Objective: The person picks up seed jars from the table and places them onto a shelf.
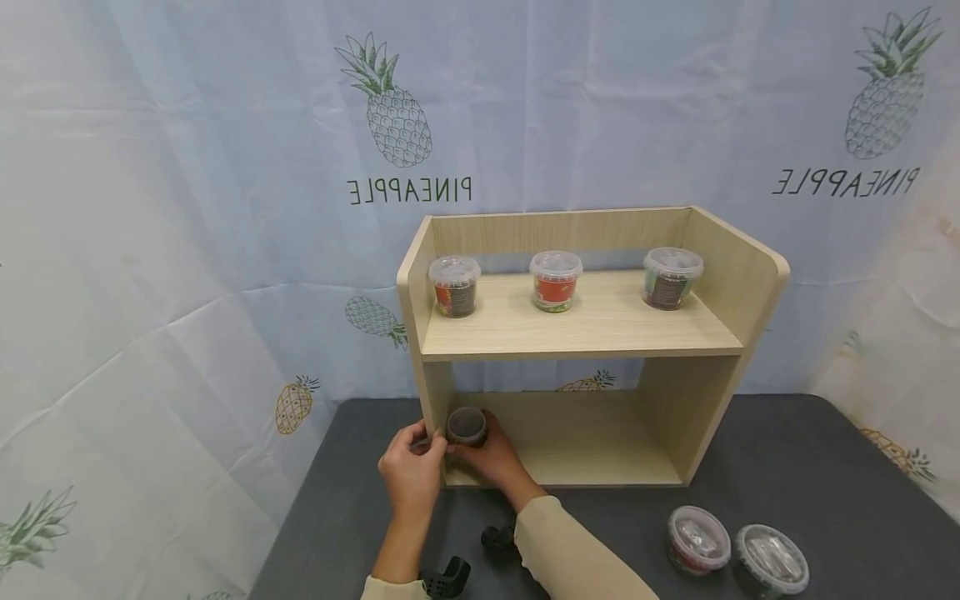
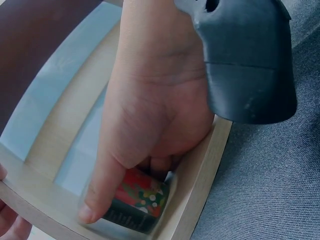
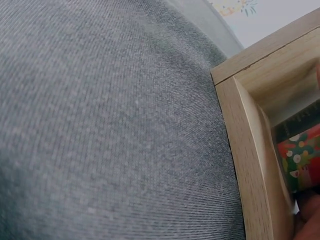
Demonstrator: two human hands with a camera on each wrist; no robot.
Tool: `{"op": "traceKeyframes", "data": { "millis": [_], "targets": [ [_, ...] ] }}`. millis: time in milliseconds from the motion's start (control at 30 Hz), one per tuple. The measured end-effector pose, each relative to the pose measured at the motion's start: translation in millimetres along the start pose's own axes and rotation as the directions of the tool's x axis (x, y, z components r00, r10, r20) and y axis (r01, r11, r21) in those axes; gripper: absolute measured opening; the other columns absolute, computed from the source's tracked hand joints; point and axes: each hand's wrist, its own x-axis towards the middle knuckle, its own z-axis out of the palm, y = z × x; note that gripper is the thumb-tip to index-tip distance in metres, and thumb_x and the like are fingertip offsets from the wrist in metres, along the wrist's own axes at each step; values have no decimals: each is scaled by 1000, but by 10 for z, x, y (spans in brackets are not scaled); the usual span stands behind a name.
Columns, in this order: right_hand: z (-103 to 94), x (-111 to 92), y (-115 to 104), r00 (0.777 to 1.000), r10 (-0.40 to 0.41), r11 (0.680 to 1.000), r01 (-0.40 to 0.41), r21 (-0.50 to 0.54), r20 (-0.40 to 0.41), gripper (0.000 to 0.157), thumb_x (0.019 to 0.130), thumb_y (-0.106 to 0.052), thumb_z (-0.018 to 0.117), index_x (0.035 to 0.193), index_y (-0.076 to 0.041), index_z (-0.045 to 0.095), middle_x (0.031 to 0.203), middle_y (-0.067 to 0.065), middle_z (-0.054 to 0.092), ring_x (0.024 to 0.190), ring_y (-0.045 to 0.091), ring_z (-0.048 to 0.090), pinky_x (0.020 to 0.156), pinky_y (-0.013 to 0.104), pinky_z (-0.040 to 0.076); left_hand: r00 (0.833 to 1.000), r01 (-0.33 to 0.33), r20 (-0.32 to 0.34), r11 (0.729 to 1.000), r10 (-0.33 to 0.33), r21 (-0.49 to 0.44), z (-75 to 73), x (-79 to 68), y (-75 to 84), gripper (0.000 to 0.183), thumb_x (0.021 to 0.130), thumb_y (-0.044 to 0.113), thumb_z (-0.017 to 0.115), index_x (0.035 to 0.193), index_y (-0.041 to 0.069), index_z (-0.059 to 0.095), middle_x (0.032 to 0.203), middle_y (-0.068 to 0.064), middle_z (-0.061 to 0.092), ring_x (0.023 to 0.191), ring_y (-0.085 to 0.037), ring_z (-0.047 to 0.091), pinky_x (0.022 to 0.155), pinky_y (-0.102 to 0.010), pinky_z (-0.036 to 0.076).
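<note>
My left hand [image 1: 411,479] holds the front edge of the left side panel [image 1: 423,367] of a two-tier wooden shelf, thumb at the edge. Its fingers [image 2: 12,226] barely enter the left wrist view. My right hand [image 1: 495,460] grips a small lidded plastic cup [image 1: 467,423] with a red, flowered label and dark lower band, in the lower compartment's left corner. In the left wrist view the right hand [image 2: 150,110] has its thumb along the near side of the cup [image 2: 135,220], with the other fingers partly hidden. The right wrist view shows only part of the cup [image 3: 302,155].
Three lidded cups stand spaced along the upper shelf: left [image 1: 454,287], middle [image 1: 556,282] and right [image 1: 670,279]. Two more, one reddish [image 1: 697,542] and one dark [image 1: 771,561], stand on the dark table [image 1: 337,542] at front right. A pineapple-print cloth [image 1: 225,167] hangs behind.
</note>
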Motion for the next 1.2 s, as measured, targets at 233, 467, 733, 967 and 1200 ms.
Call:
{"op": "traceKeyframes", "data": {
  "millis": [233, 467, 733, 967, 1200],
  "targets": [
    [-41, -47, 18, 999, 25, 999, -25, 28, -20, 101, 77, -40, 83, 152, -1, 28, 145, 23, 46, 130, 39, 49, 102, 56, 45, 1000, 7, 0, 1000, -7, -7, 8, -21, 0, 13, 77, -1, 74, 91, 0, 74, 86, -9, 72, 67, -20, 72, 58, -11, 55],
    [-193, -207, -25, 999, 40, 997, -38, 73, -26, 100, 79, -40, 81, 154, -1, 26, 153, 24, 36, 139, 42, 39, 107, 58, 41, 1000, 6, -3, 1000, -6, -23, 25, -25, 17, 13, 77, -1, 74, 89, 0, 74, 84, -9, 72, 67, -19, 72, 59, -12, 56],
    [-486, -549, -154, 1000, -11, 995, 14, 101, -28, 90, 81, -23, 81, 152, -1, 30, 154, 19, 39, 142, 39, 36, 114, 58, 32, 1000, -19, -17, 999, 18, -31, 22, 18, 10, 13, 76, -2, 75, 89, -2, 74, 84, -12, 72, 67, -21, 72, 59, -12, 56],
    [-869, -926, -221, 999, 15, 996, -10, 89, -47, 86, 78, -26, 84, 150, -18, 38, 153, 5, 42, 145, 28, 34, 119, 52, 28, 1000, -13, -2, 1000, 13, -22, 3, 50, 8, 14, 77, -1, 74, 91, -1, 74, 85, -11, 72, 67, -20, 72, 58, -12, 56],
    [-1361, -1290, -273, 983, -100, 992, 87, -90, -154, 86, 77, -32, 84, 149, -22, 38, 152, 5, 43, 142, 22, 37, 115, 18, 32, 1000, 7, 4, 1000, -7, -28, -12, 20, -10, 16, 77, -1, 74, 92, -1, 74, 85, -11, 72, 66, -21, 72, 58, -10, 54]
  ]
}}
